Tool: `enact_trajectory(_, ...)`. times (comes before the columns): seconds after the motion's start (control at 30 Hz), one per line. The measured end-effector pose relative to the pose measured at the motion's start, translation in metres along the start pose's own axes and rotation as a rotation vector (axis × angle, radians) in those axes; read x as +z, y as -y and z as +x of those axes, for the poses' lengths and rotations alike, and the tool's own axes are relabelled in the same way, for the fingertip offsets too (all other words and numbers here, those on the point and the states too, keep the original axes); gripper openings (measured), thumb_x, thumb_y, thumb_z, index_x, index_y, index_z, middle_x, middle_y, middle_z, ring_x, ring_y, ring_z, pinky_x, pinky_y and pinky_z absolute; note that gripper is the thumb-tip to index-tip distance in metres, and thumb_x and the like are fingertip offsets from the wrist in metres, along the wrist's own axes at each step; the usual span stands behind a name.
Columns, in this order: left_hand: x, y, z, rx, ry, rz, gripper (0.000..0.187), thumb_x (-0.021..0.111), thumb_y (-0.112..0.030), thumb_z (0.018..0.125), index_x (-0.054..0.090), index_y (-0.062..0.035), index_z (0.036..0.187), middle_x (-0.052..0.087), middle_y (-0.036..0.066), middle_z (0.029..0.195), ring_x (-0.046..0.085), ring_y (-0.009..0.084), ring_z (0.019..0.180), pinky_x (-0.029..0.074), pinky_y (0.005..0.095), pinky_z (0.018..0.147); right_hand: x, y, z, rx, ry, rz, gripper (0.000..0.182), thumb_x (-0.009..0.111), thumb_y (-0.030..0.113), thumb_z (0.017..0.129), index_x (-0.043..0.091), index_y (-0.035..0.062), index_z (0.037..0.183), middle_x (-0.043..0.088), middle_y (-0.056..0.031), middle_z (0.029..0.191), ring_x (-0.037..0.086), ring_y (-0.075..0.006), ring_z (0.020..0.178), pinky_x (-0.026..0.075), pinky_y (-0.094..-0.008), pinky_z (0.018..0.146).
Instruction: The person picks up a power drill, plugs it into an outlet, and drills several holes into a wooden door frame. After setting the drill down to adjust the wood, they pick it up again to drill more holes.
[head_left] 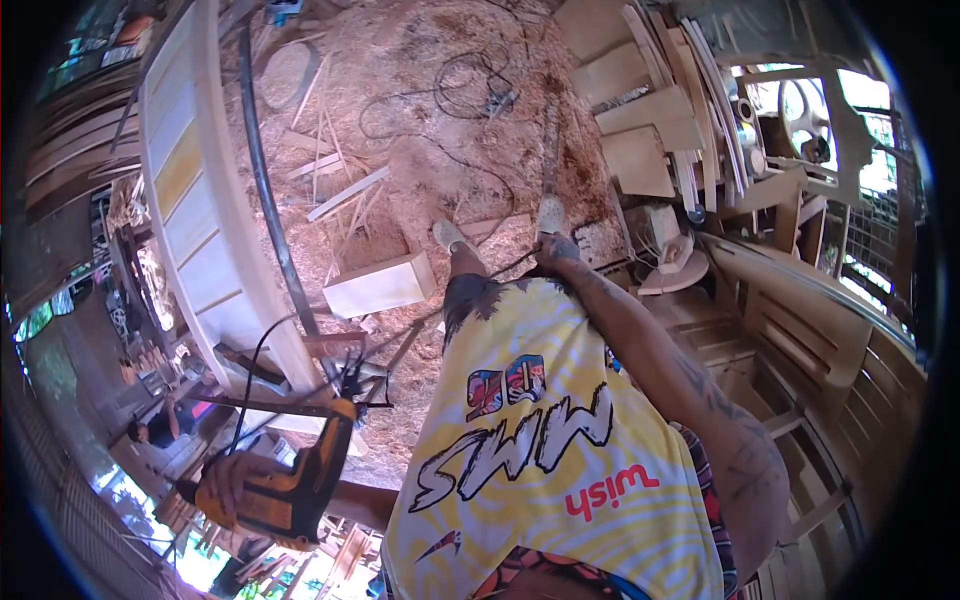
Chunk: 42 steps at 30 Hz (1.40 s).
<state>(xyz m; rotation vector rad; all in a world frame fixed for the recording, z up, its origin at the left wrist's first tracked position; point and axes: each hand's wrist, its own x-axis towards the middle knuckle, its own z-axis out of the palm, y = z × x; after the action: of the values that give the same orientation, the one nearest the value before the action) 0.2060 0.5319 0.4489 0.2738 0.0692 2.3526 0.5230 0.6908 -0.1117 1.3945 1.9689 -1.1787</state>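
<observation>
At the lower left, my left hand [240,482] is wrapped round a yellow-and-black power tool [290,490], whose exact kind I cannot make out. A dark cord loops up near it. My right hand [555,254] is out in front of my body, its fingers closed round a black power cord [515,265]. The cord runs down and left toward a dark tangle [350,380] near the tool. Beside the tool, a pale wooden panelled door [205,240] lies along the left side.
A wooden box-like block [380,286] and loose strips [347,193] lie on the sawdust-covered floor. A coiled cord [470,95] is farther ahead. Boards [640,160] lean at the right, near wooden frames [800,320]. A dark pipe [265,180] runs beside the door.
</observation>
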Motion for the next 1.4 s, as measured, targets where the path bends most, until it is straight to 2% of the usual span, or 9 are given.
enact_trajectory(0.2,-0.025,-0.036,0.025,0.019,-0.105,0.188,0.041,0.061,-0.039,0.109,0.057,-0.0032,0.127,0.066,0.01,0.106,0.072,0.0254,0.086,0.06,0.0396,0.084,0.019,-0.034,0.044,-0.238,-0.056,0.217,0.046,0.051,0.044,0.112,0.075,0.0111,0.132,0.081,-0.0261,0.112,0.078,-0.042,0.113,0.063,-0.0537,0.098)
enact_trajectory(0.33,-0.045,-0.071,0.038,0.054,-0.195,0.29,0.047,0.062,-0.042,0.107,0.055,-0.0023,0.132,0.068,0.011,0.107,0.073,0.0262,0.087,0.061,0.0402,0.083,-0.068,-0.003,0.045,-0.068,0.231,1.22,0.025,0.059,0.011,0.107,0.077,0.005,0.123,0.081,-0.0173,0.119,0.079,-0.0307,0.102,0.065,-0.0433,0.095)
enact_trajectory(0.47,-0.08,-0.112,0.069,0.053,-0.301,0.378,0.055,0.063,-0.045,0.106,0.054,-0.0013,0.137,0.069,0.012,0.108,0.074,0.0271,0.087,0.062,0.0407,0.082,-0.141,-0.069,0.124,0.072,-0.095,2.449,0.018,0.061,-0.007,0.094,0.068,-0.004,0.111,0.07,-0.0174,0.104,0.071,-0.0296,0.088,0.061,-0.0412,0.081)
enact_trajectory(0.57,-0.115,-0.153,0.1,0.032,-0.396,0.44,0.06,0.064,-0.047,0.105,0.052,-0.0006,0.141,0.071,0.012,0.109,0.074,0.0278,0.088,0.063,0.0412,0.081,-0.26,-0.099,0.119,0.139,-0.576,2.469,0.009,0.06,0.003,0.103,0.056,0.0005,0.11,0.061,-0.0108,0.083,0.062,-0.0263,0.074,0.055,-0.0349,0.067)
enact_trajectory(0.7,-0.175,-0.21,0.153,-0.031,-0.534,0.539,0.068,0.065,-0.051,0.103,0.051,0.0003,0.146,0.072,0.013,0.11,0.075,0.0286,0.088,0.064,0.0418,0.08,-0.382,-0.093,0.106,0.356,-0.74,1.923,0.021,0.054,0.022,0.115,0.057,0.0117,0.097,0.052,0.0007,0.073,0.035,-0.0115,0.048,0.024,-0.0261,0.039)
enact_trajectory(0.93,-0.389,-0.186,0.209,-0.413,-0.845,0.573,0.081,0.067,-0.056,0.101,0.048,0.002,0.154,0.076,0.015,0.112,0.077,0.0302,0.089,0.065,0.0428,0.078,-0.41,-0.076,0.265,0.435,-0.647,0.415,0.047,0.059,0.057,0.113,0.075,0.0132,0.106,0.061,0.0028,0.069,0.052,-0.0113,0.052,0.036,-0.0308,0.043)
enact_trajectory(1.0,-0.486,-0.12,0.217,-0.549,-0.897,0.526,0.085,0.067,-0.058,0.1,0.048,0.0024,0.157,0.077,0.016,0.113,0.077,0.0306,0.09,0.065,0.0431,0.078,-0.323,-0.13,0.399,-0.313,-0.902,-0.5,0.041,0.063,0.046,0.111,0.078,0.0091,0.119,0.076,-0.0033,0.089,0.066,-0.0221,0.073,0.053,-0.0414,0.066)
enact_trajectory(1.1,-0.635,-0.009,0.219,-0.458,-1.083,0.664,0.082,0.068,-0.052,0.099,0.049,0.0048,0.155,0.075,0.024,0.12,0.078,0.0331,0.088,0.067,0.0465,0.074,-0.247,0.129,0.469,0.064,-0.208,-0.12,0.035,0.072,0.04,0.108,0.08,0.0113,0.126,0.08,-0.0117,0.094,0.075,-0.024,0.083,0.057,-0.0415,0.073)
enact_trajectory(1.4,-0.864,0.135,0.178,-0.888,-1.045,0.752,0.07,0.079,-0.044,0.091,0.069,0.0102,0.135,0.077,0.017,0.112,0.076,0.0237,0.095,0.061,0.0358,0.085,0.052,0.108,0.764,-0.011,0.02,-0.449,0.037,0.07,0.043,0.103,0.077,0.0138,0.124,0.081,-0.0187,0.115,0.079,-0.0383,0.107,0.063,-0.0509,0.097)
